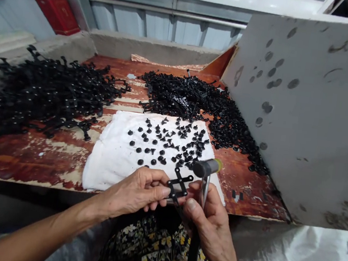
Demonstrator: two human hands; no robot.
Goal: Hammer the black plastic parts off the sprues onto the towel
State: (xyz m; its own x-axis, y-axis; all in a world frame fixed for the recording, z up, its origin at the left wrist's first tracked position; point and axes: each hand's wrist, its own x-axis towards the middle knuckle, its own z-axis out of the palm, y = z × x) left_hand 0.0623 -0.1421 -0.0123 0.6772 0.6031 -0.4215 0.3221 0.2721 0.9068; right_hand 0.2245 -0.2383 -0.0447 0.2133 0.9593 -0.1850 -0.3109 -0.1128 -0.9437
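Observation:
My left hand [147, 189] pinches one side of a small black scissor linkage [179, 187], made of flat crossed strips with round ends. Around the metal shaft of a mallet [205, 169] is my right hand [209, 214]; its thumb and fingertips also touch the linkage's lower right part. The mallet has a black cylindrical head with a yellowish far face, and its dark grip hangs down over my lap. Just beyond both hands, a folded white cloth [109, 156] carries many small black round-headed studs [153, 162], scattered and mostly head-down.
A tangled heap of black linkages [50, 93] covers the left of the worn red table [62, 154]. Behind the cloth lies a pile of black strips [179, 92]; more black studs [234, 130] run along a tall grey board [309, 122] at right. A red box [57, 14] stands back left.

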